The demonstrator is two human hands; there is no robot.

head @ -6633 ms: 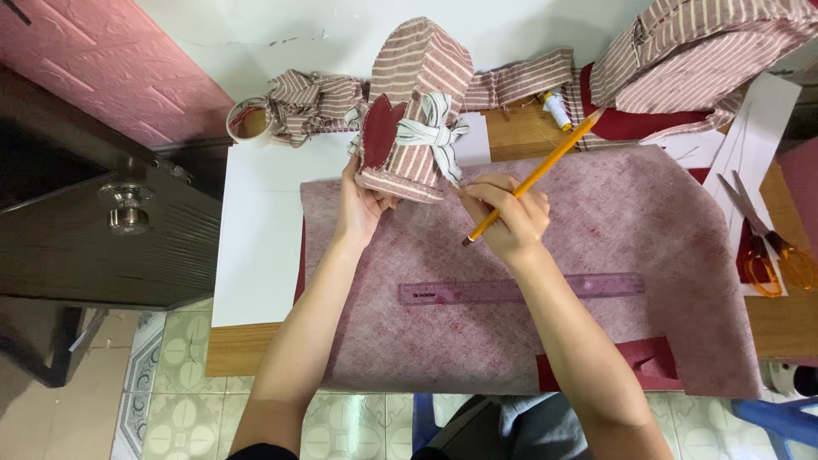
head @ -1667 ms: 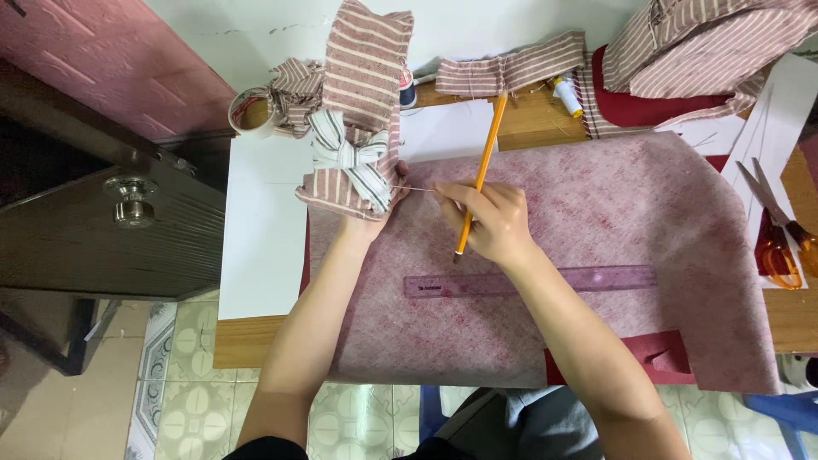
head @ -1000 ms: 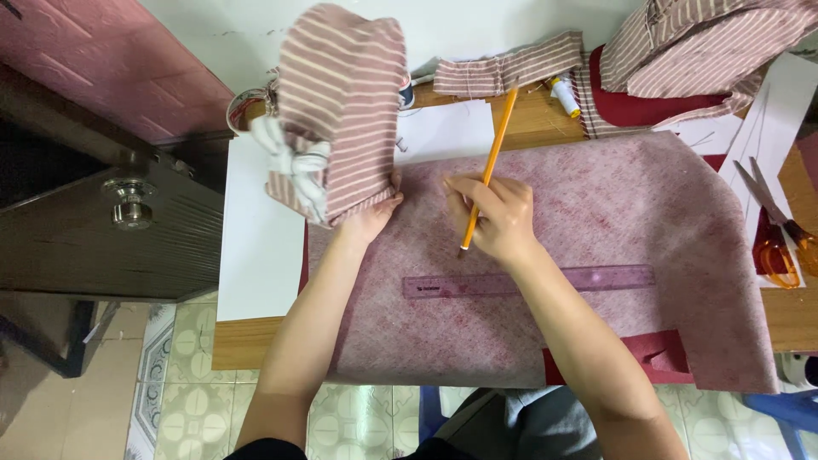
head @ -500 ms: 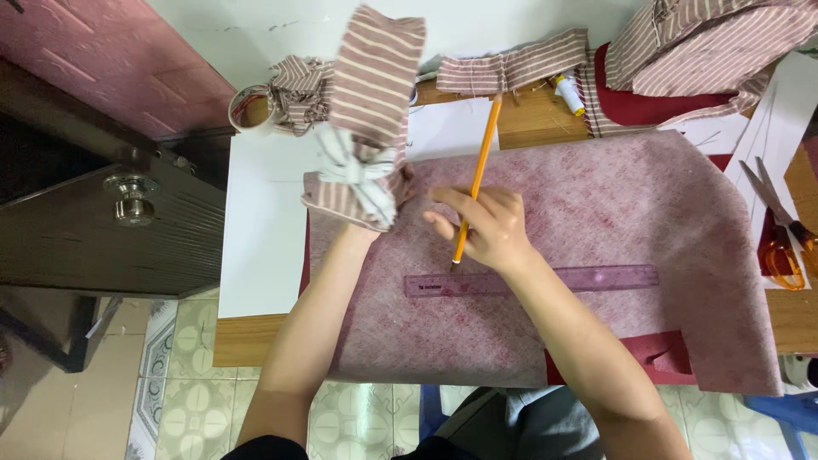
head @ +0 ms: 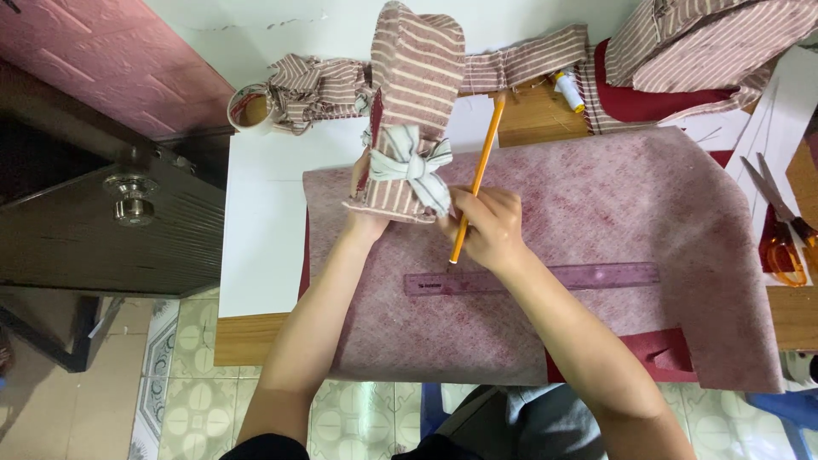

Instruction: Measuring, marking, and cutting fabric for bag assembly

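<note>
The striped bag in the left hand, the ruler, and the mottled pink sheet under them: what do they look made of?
Striped bag: woven cloth, matte, judging by its soft folds and the tied fabric bow.
Ruler: likely clear purple-tinted plastic, since the sheet shows through it.
Pink sheet: probably felt or non-woven interfacing, with a fuzzy, mottled, dull surface.

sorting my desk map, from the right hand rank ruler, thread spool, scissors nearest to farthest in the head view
From the right hand, which holds the pencil:
1. Ruler, lying on the felt just below the hand.
2. Thread spool, up near the table's back edge, right of the pencil's top end.
3. Scissors, at the far right edge of the table.
</note>
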